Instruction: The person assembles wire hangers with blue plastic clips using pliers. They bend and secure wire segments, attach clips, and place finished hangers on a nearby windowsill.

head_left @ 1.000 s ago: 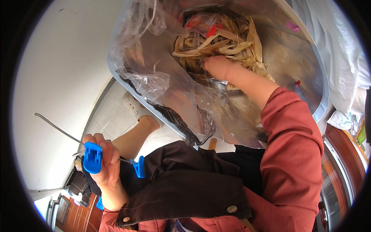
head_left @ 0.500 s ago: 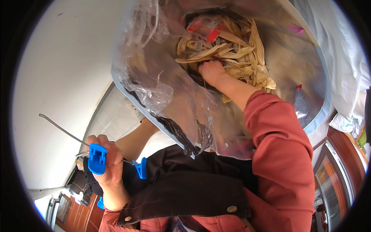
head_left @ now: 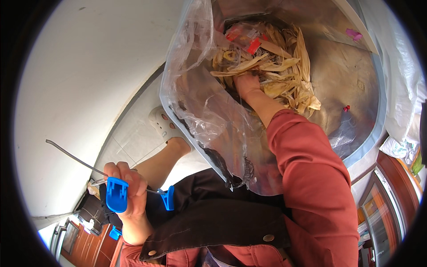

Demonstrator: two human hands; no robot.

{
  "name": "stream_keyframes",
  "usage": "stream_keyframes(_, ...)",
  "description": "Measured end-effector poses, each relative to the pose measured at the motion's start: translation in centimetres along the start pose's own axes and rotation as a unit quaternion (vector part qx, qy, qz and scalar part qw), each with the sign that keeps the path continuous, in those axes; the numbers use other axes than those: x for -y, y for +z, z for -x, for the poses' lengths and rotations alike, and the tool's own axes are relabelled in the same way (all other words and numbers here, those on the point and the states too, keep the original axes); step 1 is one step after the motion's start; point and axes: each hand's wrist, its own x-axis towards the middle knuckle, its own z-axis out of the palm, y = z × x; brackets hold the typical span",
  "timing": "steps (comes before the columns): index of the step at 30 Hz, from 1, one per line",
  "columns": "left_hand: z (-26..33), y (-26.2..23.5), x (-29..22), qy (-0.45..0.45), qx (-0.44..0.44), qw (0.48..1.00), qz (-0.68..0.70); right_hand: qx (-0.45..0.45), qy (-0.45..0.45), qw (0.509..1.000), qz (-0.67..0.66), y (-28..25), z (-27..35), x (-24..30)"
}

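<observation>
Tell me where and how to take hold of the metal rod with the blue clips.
The metal rod is probably best gripped along its bare stretch, coming from the person's left. There it juts freely past the left hand, thin and gently curved, while the blue clips sit in front of the hand and on its other side.

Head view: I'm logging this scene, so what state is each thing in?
Container: open
Husks: dry-looking, heaped inside
Clear plastic: crumpled
Right hand: among the husks, grip hidden
Clip hanger: held, blue clips attached
Left hand: closed around the hanger
Shoe: worn
</observation>
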Motion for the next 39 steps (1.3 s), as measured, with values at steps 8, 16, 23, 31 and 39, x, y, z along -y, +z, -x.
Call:
stream_keyframes(8,-0.3,0.4,0.1,-0.005,0.004,1.000,0.009,-0.025,0.019,0.998,-0.050,0.9,-0.8,0.0)
stream_keyframes(16,-0.4,0.2,0.2,-0.003,0.007,1.000,0.005,-0.033,-0.053,0.998,-0.022,-0.1,0.0,-0.6)
stream_keyframes(23,-0.1,-0.2,0.3,0.000,-0.020,0.999,-0.036,0.013,-0.337,0.929,0.153,-5.4,6.5,-5.1)
stream_keyframes(31,-1.2,-0.2,0.1,-0.011,0.028,0.999,-0.026,0.015,-0.280,0.952,0.125,-4.1,7.8,-5.0)
stream_keyframes(39,-1.6,0.3,0.3,-0.014,0.026,0.999,-0.015,-0.063,-0.230,0.944,0.230,-3.1,7.9,-4.8)
